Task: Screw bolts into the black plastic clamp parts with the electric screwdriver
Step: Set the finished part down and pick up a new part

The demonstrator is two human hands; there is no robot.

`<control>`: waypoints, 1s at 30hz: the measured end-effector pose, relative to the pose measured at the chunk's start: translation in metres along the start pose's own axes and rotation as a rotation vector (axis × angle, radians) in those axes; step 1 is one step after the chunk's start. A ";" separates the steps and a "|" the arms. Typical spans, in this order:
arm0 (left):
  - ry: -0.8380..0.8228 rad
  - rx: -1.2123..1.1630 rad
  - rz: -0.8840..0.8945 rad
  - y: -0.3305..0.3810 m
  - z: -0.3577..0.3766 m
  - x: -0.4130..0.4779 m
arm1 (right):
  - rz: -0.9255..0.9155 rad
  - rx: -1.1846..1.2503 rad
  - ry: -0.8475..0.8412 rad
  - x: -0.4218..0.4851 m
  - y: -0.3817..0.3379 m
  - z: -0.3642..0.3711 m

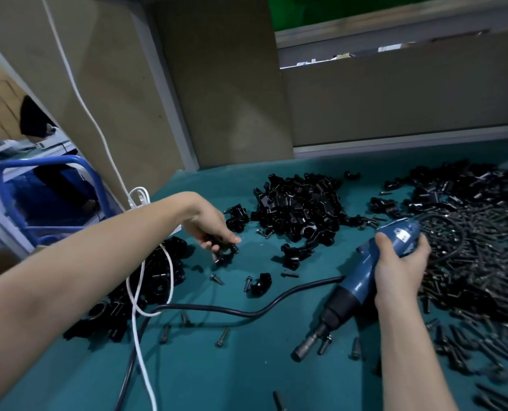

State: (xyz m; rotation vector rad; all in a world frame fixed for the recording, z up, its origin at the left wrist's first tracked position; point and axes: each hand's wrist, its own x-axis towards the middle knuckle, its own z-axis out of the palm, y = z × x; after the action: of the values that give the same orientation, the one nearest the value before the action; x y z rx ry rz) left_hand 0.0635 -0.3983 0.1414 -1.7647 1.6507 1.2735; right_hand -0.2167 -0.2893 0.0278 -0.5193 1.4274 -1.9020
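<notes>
Black plastic clamp part (226,252) hangs low over the teal bench (246,381), pinched in the left grip (212,229); the right grip (400,262) wraps the blue electric screwdriver (359,280). This looks like part pickup. Next, a loose dark bolt (289,274) needs seating under the bit.

No legible text is found. A small white label (402,234) is seen on the blue electric screwdriver (361,275), but its print is blurred and cannot be read.
</notes>
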 end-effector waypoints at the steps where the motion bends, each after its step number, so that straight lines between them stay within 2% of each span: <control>1: -0.009 -0.093 0.032 0.001 0.002 0.001 | -0.001 -0.035 -0.002 0.000 0.001 0.001; 4: -0.040 -0.318 0.136 0.009 0.008 0.004 | -0.009 -0.119 -0.021 0.001 0.001 0.004; 7: -0.120 -0.282 0.141 0.015 0.006 0.005 | 0.004 -0.111 -0.038 0.000 0.001 0.004; 9: -0.123 0.050 0.033 0.013 0.003 0.002 | 0.013 -0.092 -0.036 0.001 0.001 0.003; 12: 0.000 0.614 -0.247 0.002 0.000 -0.001 | 0.009 -0.084 -0.026 0.001 0.001 0.002; 14: 0.094 0.716 -0.303 -0.007 -0.004 0.001 | 0.001 -0.105 -0.022 0.002 0.001 0.003; 16: 0.244 0.615 -0.212 -0.012 -0.012 0.002 | -0.012 -0.145 -0.019 0.001 0.001 0.005; 19: 0.718 0.437 0.032 -0.015 -0.017 0.019 | -0.043 -0.294 -0.017 -0.005 -0.002 0.008; 20: 0.799 0.364 0.092 -0.013 -0.013 0.029 | -0.072 -0.365 -0.018 -0.006 -0.004 0.009; 22: 0.822 0.252 0.148 -0.010 0.001 0.051 | -0.151 -0.487 -0.018 -0.010 -0.008 0.009; 25: 0.873 0.210 0.183 -0.008 0.008 0.069 | -0.277 -0.602 0.001 -0.011 -0.010 0.006; 28: 0.785 0.173 0.183 -0.001 -0.002 0.063 | -0.284 -0.554 0.021 -0.010 -0.009 0.001; 30: 0.716 0.005 0.215 0.012 -0.007 0.051 | -0.274 -0.492 0.027 -0.011 -0.008 0.000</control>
State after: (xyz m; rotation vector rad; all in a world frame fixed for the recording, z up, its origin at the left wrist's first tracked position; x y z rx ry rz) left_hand 0.0487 -0.4352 0.1063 -2.2471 2.2590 0.7319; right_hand -0.2119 -0.2803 0.0365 -0.9653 1.9344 -1.7544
